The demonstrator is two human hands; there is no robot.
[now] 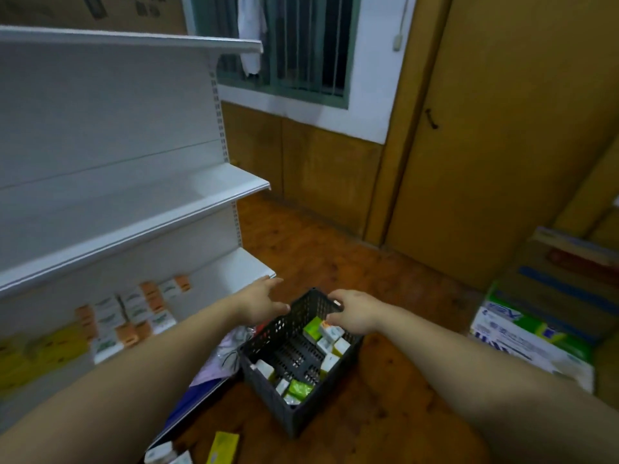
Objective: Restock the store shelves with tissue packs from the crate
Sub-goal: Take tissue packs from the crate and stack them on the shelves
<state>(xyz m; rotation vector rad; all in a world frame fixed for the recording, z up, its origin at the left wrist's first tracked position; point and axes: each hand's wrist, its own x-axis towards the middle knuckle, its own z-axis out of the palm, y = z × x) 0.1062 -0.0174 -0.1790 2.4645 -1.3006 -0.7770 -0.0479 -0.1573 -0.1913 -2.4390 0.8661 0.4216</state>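
Note:
A dark perforated crate (268, 333) stands on the wooden floor with several tissue packs (313, 327) inside, green and white ones. My left hand (259, 302) hovers with fingers spread over the crate's left rim, beside the corner of the lowest shelf (249, 262). My right hand (353, 313) sits at the crate's far right corner with curled fingers, right over a white and orange pack (331, 332); blur hides whether it grips the pack or the rim. The lowest shelf carries rows of orange-white packs (134, 309) and yellow packs (50, 346).
The white shelf unit's middle shelf (134, 209) is bare. A yellow pack (222, 447) and two white packs (164, 456) lie on the floor near me. A crumpled plastic bag (227, 351) lies left of the crate. Cardboard boxes (536, 336) stand at right, before a wooden door (502, 128).

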